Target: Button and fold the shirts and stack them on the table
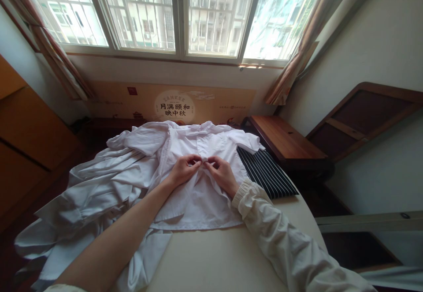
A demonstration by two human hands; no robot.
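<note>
A white short-sleeved shirt (211, 195) lies spread flat on a pale round table (218, 256), collar toward the window. My left hand (183, 168) and my right hand (220, 174) meet at the shirt's front placket, near its middle. Both hands pinch the fabric edge between thumb and fingers, fingertips almost touching. My left forearm is bare; my right arm wears a cream sleeve with a gathered cuff.
A heap of white garments (95, 190) covers the table's left side. A dark striped cloth (266, 173) lies under the shirt's right sleeve. A wooden bench (284, 140) stands at right, a printed cardboard panel (172, 104) leans below the window, and wooden furniture (26, 137) stands at left.
</note>
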